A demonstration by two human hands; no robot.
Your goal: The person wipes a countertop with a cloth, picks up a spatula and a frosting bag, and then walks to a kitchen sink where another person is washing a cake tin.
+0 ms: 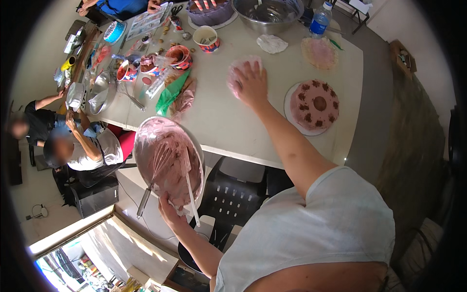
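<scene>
My left hand (172, 211) grips the lower rim of a tilted metal mixing bowl (199, 146), with a bit of white cloth or paper at the grip. Pink frosting (171, 146) coats the bowl's inside. A wire whisk (145, 200) and a spatula with a white handle (192, 200) rest in it, handles over the rim. On the table, my right hand (251, 82) holds a crumpled pinkish cloth (233, 89) under its spread fingers. Right of that arm, a round pink cake (304, 111) with brown patches on top sits on a white board (288, 109).
Paper tubs (209, 47), a green piping bag (169, 96) and another whisk (136, 102) crowd the table's left. A purple cake (211, 16), steel bowl (268, 18) and water bottle (320, 22) stand at the back. Other people (95, 149) are at the left and far side. A black chair (233, 193) stands below the table edge.
</scene>
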